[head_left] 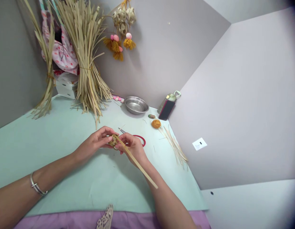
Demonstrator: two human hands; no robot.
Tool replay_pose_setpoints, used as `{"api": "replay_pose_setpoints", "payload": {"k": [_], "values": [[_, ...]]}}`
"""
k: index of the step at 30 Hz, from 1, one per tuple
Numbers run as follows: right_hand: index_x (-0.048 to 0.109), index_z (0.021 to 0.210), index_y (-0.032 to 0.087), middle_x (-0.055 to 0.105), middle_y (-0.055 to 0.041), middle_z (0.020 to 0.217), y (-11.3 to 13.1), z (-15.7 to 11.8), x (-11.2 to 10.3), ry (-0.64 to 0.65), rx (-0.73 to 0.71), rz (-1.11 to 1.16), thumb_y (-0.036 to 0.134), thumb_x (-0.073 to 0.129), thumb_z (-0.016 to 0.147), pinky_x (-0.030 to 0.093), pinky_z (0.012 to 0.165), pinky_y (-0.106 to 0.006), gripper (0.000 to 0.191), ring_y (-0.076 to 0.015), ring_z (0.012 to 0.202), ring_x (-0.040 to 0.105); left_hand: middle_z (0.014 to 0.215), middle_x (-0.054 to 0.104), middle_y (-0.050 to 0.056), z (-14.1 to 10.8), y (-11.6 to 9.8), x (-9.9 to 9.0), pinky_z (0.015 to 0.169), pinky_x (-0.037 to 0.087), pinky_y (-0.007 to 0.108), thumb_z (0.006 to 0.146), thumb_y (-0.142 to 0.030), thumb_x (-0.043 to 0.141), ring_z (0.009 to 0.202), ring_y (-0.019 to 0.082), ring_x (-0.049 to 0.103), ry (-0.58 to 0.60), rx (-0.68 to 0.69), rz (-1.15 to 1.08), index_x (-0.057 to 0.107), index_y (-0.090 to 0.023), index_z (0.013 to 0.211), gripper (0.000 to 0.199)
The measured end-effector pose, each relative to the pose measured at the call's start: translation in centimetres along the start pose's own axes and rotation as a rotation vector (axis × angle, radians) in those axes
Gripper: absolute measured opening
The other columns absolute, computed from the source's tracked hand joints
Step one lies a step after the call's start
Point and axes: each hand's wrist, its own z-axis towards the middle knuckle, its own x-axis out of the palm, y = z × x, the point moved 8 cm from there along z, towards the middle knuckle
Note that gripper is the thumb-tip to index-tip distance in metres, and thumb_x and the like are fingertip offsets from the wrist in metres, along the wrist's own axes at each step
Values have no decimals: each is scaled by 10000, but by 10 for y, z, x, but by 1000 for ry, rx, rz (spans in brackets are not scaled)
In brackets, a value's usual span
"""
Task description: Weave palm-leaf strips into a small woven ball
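Woven piece: small and rounded, plaited from flat straw-coloured strips, gaps showing in the weave; partly hidden by fingers, too covered to tell the full outline.
Place: between both hands, over the pale green table.
Long strip: flat, narrow, pale tan; slanting from the woven piece across the right hand and forearm to a free end.
Left hand: pinching the woven piece between thumb and fingers; silver bracelet around the forearm.
Right hand: gripping the woven piece from the opposite side, beneath the long strip.
In the way: scissors just beyond the right hand, partly covered by it; red handle and pointed tip visible.
Far edge: steel bowl beside pink beads; phone leaning on a bottle.
Right side: orange thread ball near a small spool; thin loose strips along the table edge.
Back left: large tied bundle upright, near a thinner bundle and a dotted pink bag above a white box.
On the wall: woven ornaments with mustard tassels.
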Motion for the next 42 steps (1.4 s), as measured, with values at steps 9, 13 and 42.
{"api": "replay_pose_setpoints", "payload": {"k": [9,13,42], "values": [[575,790,206,610,41,643,-2,-2,0,-50,-4,79,267,773,697,440,502,-213,227,-106,562,531,979,705,39,-2,3,5,873,537,417,913,-400,601,921,235,673,61,4,38,603,-233,1035,207],[551,765,200,607,40,616,-7,0,4,-62,21,107,324,808,651,408,447,-204,307,-100,510,509,861,719,25,-2,3,4,864,502,414,916,-413,593,846,233,683,18,9,97,604,-231,1005,203],[599,915,215,629,-6,917,-12,0,12,18,88,164,365,783,709,514,685,-262,314,-143,770,622,1262,651,80,0,8,-17,1002,412,452,839,-532,600,1116,321,602,-220,-34,247,677,-225,832,317]]}}
